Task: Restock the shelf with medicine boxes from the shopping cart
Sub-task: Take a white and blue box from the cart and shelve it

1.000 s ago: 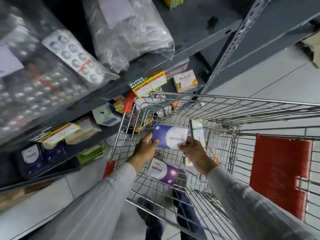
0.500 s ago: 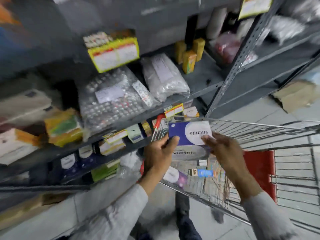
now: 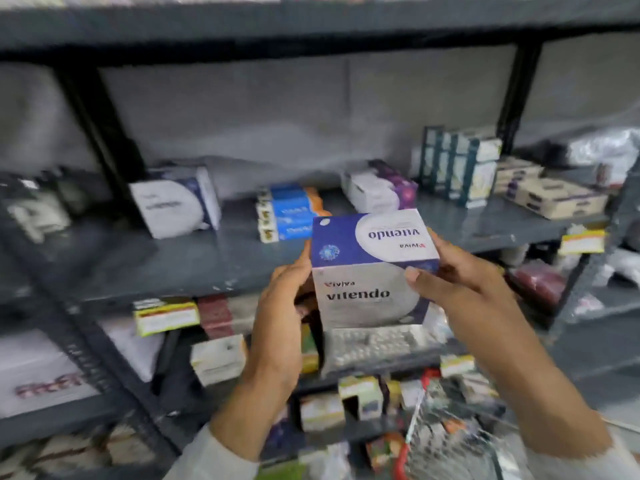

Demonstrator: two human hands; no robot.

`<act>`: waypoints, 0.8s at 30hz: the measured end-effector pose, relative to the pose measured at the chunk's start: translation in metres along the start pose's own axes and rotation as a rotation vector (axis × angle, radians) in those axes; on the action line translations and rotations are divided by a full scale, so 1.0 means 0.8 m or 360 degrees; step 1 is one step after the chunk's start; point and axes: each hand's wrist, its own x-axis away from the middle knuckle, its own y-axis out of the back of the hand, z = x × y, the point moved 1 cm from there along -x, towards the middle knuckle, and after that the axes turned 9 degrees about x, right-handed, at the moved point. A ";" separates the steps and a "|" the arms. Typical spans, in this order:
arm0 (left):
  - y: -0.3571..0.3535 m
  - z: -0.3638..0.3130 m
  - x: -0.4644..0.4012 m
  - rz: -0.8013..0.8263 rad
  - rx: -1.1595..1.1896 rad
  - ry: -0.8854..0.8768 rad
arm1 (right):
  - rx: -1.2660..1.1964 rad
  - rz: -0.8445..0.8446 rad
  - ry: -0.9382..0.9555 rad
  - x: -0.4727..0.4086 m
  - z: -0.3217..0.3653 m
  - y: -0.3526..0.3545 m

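Observation:
A blue and white medicine box [image 3: 367, 271] printed "vitendo" is held up in front of the grey metal shelf [image 3: 194, 261]. My left hand [image 3: 282, 313] grips its left side and my right hand [image 3: 450, 282] grips its right side, thumb on the front face. The box hangs just in front of the shelf's front edge, at about shelf-board height. A similar blue and white box [image 3: 175, 202] stands on the shelf board to the left. The wire shopping cart [image 3: 446, 427] shows blurred at the bottom right, with several boxes in it.
On the same board lie a stack of blue boxes [image 3: 289, 213], a white and purple box [image 3: 379, 188], upright teal boxes [image 3: 457, 164] and beige boxes [image 3: 550, 195]. Bare board lies between the left box and the blue stack. Yellow price tags [image 3: 166, 315] hang on the edges; lower shelves hold more stock.
Both hands have lifted the vitendo box out of the cart and up to the upper shelf. My view has swung up from the cart to the shelf.

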 end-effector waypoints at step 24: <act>0.273 -0.166 -0.153 -0.0568 -0.0166 -0.0129 | -0.0084 0.0458 -0.0139 -0.247 0.067 -0.406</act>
